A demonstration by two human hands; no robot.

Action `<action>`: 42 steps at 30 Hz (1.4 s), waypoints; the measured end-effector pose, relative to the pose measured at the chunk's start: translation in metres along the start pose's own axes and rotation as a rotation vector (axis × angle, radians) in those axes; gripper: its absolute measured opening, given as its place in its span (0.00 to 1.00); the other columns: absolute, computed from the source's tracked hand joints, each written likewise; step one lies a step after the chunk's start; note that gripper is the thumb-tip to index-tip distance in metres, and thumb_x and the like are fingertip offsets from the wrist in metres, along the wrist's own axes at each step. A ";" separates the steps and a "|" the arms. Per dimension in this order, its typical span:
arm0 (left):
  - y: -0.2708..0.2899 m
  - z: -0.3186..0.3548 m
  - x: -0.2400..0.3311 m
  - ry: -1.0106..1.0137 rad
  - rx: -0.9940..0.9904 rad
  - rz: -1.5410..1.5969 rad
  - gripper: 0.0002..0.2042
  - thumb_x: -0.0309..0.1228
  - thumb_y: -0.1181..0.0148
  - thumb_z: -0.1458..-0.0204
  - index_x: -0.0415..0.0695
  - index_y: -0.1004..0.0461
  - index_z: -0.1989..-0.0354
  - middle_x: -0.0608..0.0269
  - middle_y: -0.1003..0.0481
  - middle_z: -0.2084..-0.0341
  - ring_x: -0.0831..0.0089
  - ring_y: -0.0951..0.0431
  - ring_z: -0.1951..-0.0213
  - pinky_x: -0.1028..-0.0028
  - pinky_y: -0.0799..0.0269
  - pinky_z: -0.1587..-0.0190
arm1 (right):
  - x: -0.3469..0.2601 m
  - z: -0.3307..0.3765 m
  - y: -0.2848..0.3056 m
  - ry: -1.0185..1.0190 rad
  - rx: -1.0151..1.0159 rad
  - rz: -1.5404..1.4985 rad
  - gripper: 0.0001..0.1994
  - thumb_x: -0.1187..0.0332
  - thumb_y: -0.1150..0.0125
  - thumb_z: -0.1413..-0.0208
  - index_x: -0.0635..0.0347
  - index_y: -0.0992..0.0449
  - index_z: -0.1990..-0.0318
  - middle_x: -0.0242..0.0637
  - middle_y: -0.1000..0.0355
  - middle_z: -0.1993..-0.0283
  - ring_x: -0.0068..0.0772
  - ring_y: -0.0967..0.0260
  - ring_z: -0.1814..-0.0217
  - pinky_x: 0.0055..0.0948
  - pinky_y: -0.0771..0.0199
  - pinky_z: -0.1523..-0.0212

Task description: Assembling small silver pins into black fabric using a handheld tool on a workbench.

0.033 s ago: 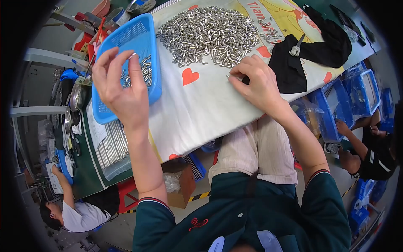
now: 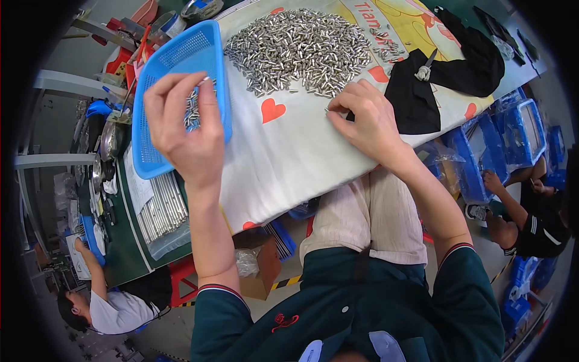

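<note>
A big heap of small silver metal pins (image 2: 301,51) lies on the white printed cloth (image 2: 271,163). At its lower right edge, my right hand (image 2: 367,117) pinches one pin, whose tip shows between thumb and forefinger. My left hand (image 2: 187,130) is raised over the blue plastic basket (image 2: 181,57), thumb and forefinger closed on another small metal pin (image 2: 206,79). More pins lie in the basket, partly hidden behind that hand. Right of the heap, a black cloth (image 2: 413,96) bears a small pointed blade (image 2: 430,58) with a white wrapped end.
Several loose pins (image 2: 389,48) lie right of the heap. Long metal rods (image 2: 161,208) in a plastic bag are on the green table at left. Blue crates (image 2: 482,151) stand at right. A person (image 2: 120,304) sits at lower left, another (image 2: 537,211) at right.
My left hand has shifted a little to the right and down over the basket, still pinching its pin. The right hand has hardly moved.
</note>
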State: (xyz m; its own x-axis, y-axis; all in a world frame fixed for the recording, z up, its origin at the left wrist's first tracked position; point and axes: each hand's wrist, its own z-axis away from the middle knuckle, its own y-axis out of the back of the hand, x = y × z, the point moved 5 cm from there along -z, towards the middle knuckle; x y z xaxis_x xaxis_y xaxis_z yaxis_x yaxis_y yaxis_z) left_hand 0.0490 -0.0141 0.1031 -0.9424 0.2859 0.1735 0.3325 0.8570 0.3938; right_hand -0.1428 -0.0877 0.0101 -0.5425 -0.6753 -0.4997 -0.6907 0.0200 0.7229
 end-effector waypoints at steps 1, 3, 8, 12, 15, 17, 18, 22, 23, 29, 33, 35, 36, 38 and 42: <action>-0.014 0.008 0.009 0.140 -0.060 0.232 0.04 0.18 0.44 0.61 0.39 0.29 0.75 0.62 0.31 0.76 0.73 0.31 0.75 0.79 0.36 0.72 | 0.003 0.001 0.000 0.012 0.009 0.013 0.02 0.73 0.43 0.64 0.60 0.28 0.79 0.34 0.34 0.76 0.36 0.37 0.68 0.32 0.36 0.67; -0.031 0.023 0.021 0.276 -0.254 0.468 0.04 0.18 0.45 0.62 0.38 0.30 0.75 0.63 0.32 0.79 0.77 0.33 0.80 0.80 0.37 0.76 | -0.002 0.000 -0.004 0.096 0.049 0.000 0.02 0.73 0.44 0.65 0.59 0.30 0.81 0.34 0.35 0.77 0.37 0.38 0.70 0.33 0.37 0.69; -0.062 0.064 0.016 0.579 -0.503 0.677 0.03 0.19 0.46 0.59 0.37 0.30 0.74 0.66 0.29 0.80 0.81 0.31 0.80 0.82 0.36 0.76 | -0.009 0.000 -0.001 0.117 0.081 -0.101 0.03 0.74 0.43 0.64 0.60 0.31 0.79 0.34 0.36 0.78 0.34 0.38 0.72 0.31 0.37 0.73; -0.072 0.071 0.019 0.965 -0.625 0.987 0.06 0.21 0.48 0.52 0.35 0.30 0.66 0.60 0.26 0.74 0.78 0.26 0.74 0.81 0.29 0.70 | -0.005 0.002 0.009 0.043 0.068 -0.206 0.04 0.76 0.43 0.65 0.62 0.31 0.78 0.35 0.33 0.77 0.33 0.36 0.73 0.28 0.35 0.73; -0.077 0.082 0.011 1.103 -0.698 1.039 0.08 0.22 0.48 0.51 0.33 0.30 0.63 0.56 0.26 0.73 0.76 0.25 0.73 0.80 0.29 0.68 | -0.005 0.002 0.011 -0.069 0.054 -0.340 0.05 0.75 0.42 0.63 0.64 0.29 0.75 0.35 0.32 0.77 0.27 0.34 0.74 0.23 0.34 0.73; -0.082 0.083 0.013 1.091 -0.719 1.026 0.07 0.23 0.47 0.51 0.34 0.29 0.64 0.58 0.26 0.74 0.76 0.25 0.73 0.80 0.29 0.68 | -0.002 0.001 0.013 -0.139 0.027 -0.459 0.06 0.74 0.41 0.62 0.65 0.28 0.73 0.33 0.31 0.76 0.23 0.35 0.74 0.20 0.36 0.72; -0.084 0.084 0.015 1.085 -0.716 1.047 0.07 0.24 0.47 0.51 0.35 0.29 0.64 0.58 0.26 0.74 0.77 0.25 0.72 0.81 0.29 0.68 | -0.002 0.001 0.012 -0.175 0.003 -0.516 0.06 0.74 0.41 0.62 0.65 0.28 0.73 0.32 0.31 0.76 0.22 0.36 0.74 0.19 0.36 0.72; -0.084 0.086 0.021 1.087 -0.739 1.104 0.06 0.23 0.48 0.50 0.35 0.28 0.65 0.60 0.26 0.73 0.77 0.25 0.71 0.81 0.29 0.68 | -0.009 -0.001 0.003 -0.171 -0.073 -0.537 0.06 0.72 0.42 0.63 0.63 0.27 0.73 0.36 0.30 0.74 0.28 0.33 0.71 0.24 0.35 0.73; -0.084 0.087 0.022 1.074 -0.758 1.124 0.06 0.22 0.48 0.51 0.35 0.28 0.65 0.60 0.26 0.72 0.77 0.25 0.71 0.80 0.29 0.68 | -0.010 -0.001 0.002 -0.171 -0.073 -0.542 0.06 0.72 0.42 0.63 0.63 0.27 0.73 0.36 0.30 0.74 0.28 0.33 0.71 0.24 0.35 0.73; -0.084 0.088 0.021 1.153 -0.705 1.178 0.06 0.21 0.46 0.52 0.35 0.29 0.66 0.61 0.26 0.73 0.78 0.26 0.71 0.81 0.29 0.67 | -0.007 0.001 -0.007 -0.265 -0.119 -0.662 0.08 0.72 0.43 0.62 0.65 0.26 0.72 0.34 0.28 0.74 0.19 0.35 0.75 0.20 0.37 0.74; -0.082 0.087 0.020 1.169 -0.737 1.160 0.07 0.21 0.45 0.53 0.36 0.30 0.65 0.59 0.27 0.72 0.76 0.26 0.70 0.78 0.29 0.64 | -0.003 0.002 -0.010 -0.383 -0.148 -0.857 0.08 0.73 0.44 0.60 0.66 0.26 0.70 0.32 0.28 0.74 0.15 0.37 0.75 0.17 0.37 0.73; -0.083 0.088 0.021 1.163 -0.734 1.165 0.07 0.21 0.45 0.54 0.36 0.30 0.65 0.59 0.27 0.72 0.76 0.26 0.71 0.78 0.29 0.64 | 0.000 0.003 -0.010 -0.413 -0.154 -0.880 0.08 0.73 0.44 0.59 0.66 0.25 0.70 0.32 0.28 0.75 0.15 0.37 0.75 0.17 0.36 0.72; -0.083 0.088 0.021 1.157 -0.729 1.167 0.07 0.21 0.44 0.54 0.36 0.30 0.65 0.59 0.27 0.72 0.76 0.26 0.71 0.78 0.29 0.64 | 0.001 0.004 -0.011 -0.417 -0.164 -0.886 0.08 0.73 0.44 0.59 0.66 0.26 0.70 0.32 0.29 0.75 0.15 0.37 0.74 0.17 0.36 0.72; -0.083 0.088 0.022 1.155 -0.730 1.162 0.07 0.21 0.44 0.54 0.36 0.29 0.65 0.59 0.27 0.72 0.76 0.26 0.71 0.79 0.29 0.65 | 0.002 0.004 -0.011 -0.420 -0.173 -0.894 0.08 0.73 0.44 0.59 0.66 0.26 0.70 0.32 0.29 0.74 0.16 0.36 0.74 0.17 0.36 0.71; -0.081 0.088 0.022 1.133 -0.721 1.164 0.07 0.20 0.44 0.55 0.36 0.29 0.66 0.59 0.27 0.72 0.76 0.26 0.71 0.79 0.29 0.65 | 0.001 0.004 -0.011 -0.433 -0.191 -0.900 0.08 0.73 0.44 0.60 0.66 0.26 0.70 0.31 0.29 0.75 0.16 0.36 0.74 0.17 0.35 0.71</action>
State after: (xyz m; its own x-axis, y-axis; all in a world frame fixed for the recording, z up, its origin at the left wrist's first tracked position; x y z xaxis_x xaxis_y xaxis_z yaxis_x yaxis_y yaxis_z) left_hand -0.0015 -0.0400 -0.0044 0.1494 -0.1244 0.9809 0.9888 0.0168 -0.1484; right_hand -0.1374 -0.0853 -0.0004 -0.0118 -0.0556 -0.9984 -0.8607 -0.5077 0.0384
